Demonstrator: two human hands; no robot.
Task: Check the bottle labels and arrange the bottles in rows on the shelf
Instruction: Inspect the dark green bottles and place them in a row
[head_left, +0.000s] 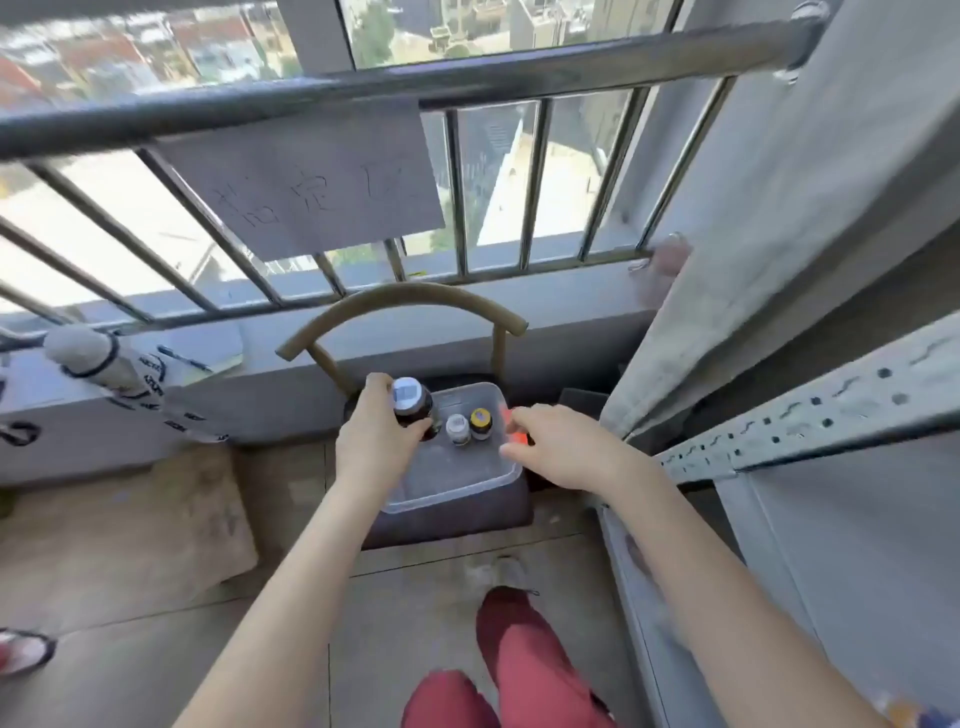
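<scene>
Reaching into a clear plastic tub (498, 480) on a chair, a person's left hand (375, 436) wraps its grip around a dark bottle (412, 401); the right hand (558, 447) hovers loosely curled and empty beside two smaller bottles (469, 425) standing inside

1. So the carrier here is a dark chair seat (483, 512) with a curved brass-coloured backrest (402, 306), parked right under the window railing.
2. Sitting on the seat is a clear plastic tub (498, 475), and it takes up most of the seat.
3. Inside the tub, at the end nearest the backrest, two small bottles stand upright, touching side by side: a white-capped one (457, 428) and a yellow-capped one (481, 422).
4. The tub's half away from the backrest looks bare.
5. The chair itself stands on a tiled floor (415, 613).
</scene>
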